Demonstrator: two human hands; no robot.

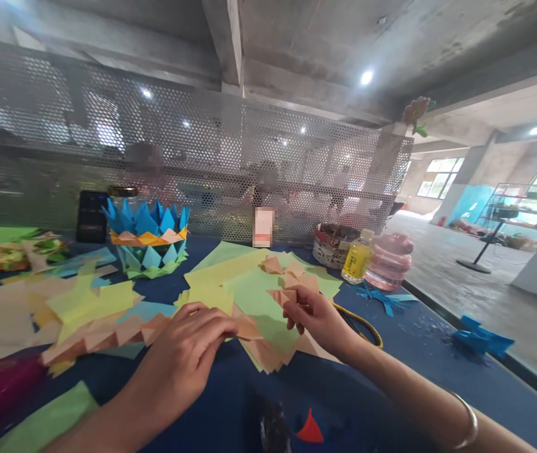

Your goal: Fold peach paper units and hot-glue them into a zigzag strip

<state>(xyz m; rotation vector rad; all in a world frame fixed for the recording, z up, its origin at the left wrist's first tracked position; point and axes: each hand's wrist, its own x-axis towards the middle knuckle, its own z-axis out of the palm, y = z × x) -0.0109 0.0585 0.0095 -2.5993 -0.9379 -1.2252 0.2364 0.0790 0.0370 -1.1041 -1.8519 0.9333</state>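
My right hand pinches a small folded piece of peach paper between thumb and fingers, above the paper pile. To its left, my left hand is closed, with thumb and fingertips on a peach paper piece. Light green sheets lie spread beneath both hands. More small folded peach pieces rest on those sheets. Beside my left wrist runs a zigzag strip of folded peach paper. A paper crown-like ring with blue, orange and green points stands behind at the left.
A yellow-labelled bottle, a pink bottle and a round container stand at the back right. Blue paper scraps lie right. A magenta tool sits front left, a red scrap in front. A perforated metal screen rises behind.
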